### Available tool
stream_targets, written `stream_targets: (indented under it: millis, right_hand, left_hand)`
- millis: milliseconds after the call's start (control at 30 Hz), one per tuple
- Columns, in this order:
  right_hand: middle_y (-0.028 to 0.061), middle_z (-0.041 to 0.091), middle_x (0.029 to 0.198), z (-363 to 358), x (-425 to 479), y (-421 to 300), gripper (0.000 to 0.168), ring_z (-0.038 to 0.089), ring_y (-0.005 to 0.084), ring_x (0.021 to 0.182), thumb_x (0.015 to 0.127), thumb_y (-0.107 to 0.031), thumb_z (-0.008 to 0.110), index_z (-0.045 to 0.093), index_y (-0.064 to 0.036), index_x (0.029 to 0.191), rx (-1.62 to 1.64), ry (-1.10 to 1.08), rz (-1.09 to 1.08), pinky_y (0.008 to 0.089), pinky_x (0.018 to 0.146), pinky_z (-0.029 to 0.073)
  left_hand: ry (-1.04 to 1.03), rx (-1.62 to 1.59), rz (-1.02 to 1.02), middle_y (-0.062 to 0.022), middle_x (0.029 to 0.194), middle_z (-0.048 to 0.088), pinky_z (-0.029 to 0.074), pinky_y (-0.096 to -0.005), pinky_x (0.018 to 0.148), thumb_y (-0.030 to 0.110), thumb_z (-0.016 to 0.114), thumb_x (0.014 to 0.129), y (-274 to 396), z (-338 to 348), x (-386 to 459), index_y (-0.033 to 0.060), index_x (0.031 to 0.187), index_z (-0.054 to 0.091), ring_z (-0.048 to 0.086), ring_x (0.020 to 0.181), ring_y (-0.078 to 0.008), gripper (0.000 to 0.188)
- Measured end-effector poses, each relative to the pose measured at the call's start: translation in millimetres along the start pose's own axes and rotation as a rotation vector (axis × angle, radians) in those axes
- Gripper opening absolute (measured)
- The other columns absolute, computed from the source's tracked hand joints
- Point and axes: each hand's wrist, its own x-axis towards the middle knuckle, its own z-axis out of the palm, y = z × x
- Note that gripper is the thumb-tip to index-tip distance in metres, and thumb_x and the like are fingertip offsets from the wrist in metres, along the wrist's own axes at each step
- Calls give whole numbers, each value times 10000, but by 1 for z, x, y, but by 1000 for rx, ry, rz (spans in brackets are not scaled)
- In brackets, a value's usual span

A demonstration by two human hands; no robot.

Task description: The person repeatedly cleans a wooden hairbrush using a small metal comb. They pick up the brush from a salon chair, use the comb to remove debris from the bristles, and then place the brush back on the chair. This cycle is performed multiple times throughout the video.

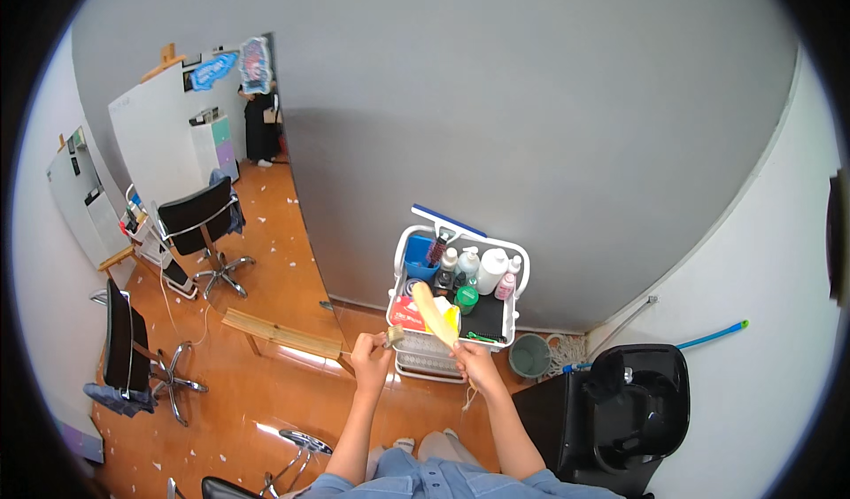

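My left hand [369, 359] is closed around a small brush [395, 335] with tan bristles, held in front of the cart's near left corner. In my right hand [477, 365] is a long, pale, wooden-looking paddle-shaped tool [433, 314] with a cord loop at its lower end. The tool slants up and left across the white trolley cart [524, 260], hiding part of its contents. Among these are a red packet [406, 313], a green-lidded jar [466, 297], a blue container [418, 253], a round hairbrush [436, 249] and several bottles, one a large white bottle [493, 270].
A squeegee [449, 221] rests at the cart's back edge. Right of it are a grey bucket [530, 356], a mop head [568, 354] and a black shampoo basin [637, 419]. To the left stand a wooden ledge [282, 333], a mirror [265, 233] reflecting a person, and a salon chair [126, 339].
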Motion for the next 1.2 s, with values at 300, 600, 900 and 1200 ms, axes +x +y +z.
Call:
stream_targets:
  millis: [300,600,900,1200]
  right_hand:
    - [175,541,814,-31,93,66,425,564,344,784,833,-96,486,469,-107,1258,-822,329,-355,412,720,454]
    - [164,486,920,1,187,92,611,515,324,884,725,-43,533,387,-80,1317,-1144,245,-466,436,750,411]
    - [145,473,1013,-16,202,112,536,493,301,967,748,-58,517,424,-62,1276,-1113,183,-528,432,816,397]
    - [26,629,971,-113,170,55,334,580,102,838,902,-302,524,598,-24,1072,-177,-459,-32,251,730,468]
  left_hand:
    - [79,-501,-825,-85,819,565,539,-251,667,14,624,802,-50,65,-34,-23,898,494,606,725,-154,166]
    - [130,-504,-987,-88,835,606,539,-254,664,91,621,825,-47,73,-36,-10,921,532,624,738,-161,165]
    - [89,-465,-1012,-60,792,582,529,-239,634,83,650,804,-36,85,-53,-9,890,532,605,694,-139,173]
    - [-226,-373,-832,-63,803,605,493,-204,566,99,659,790,-65,188,-60,-38,939,580,584,655,-106,217]
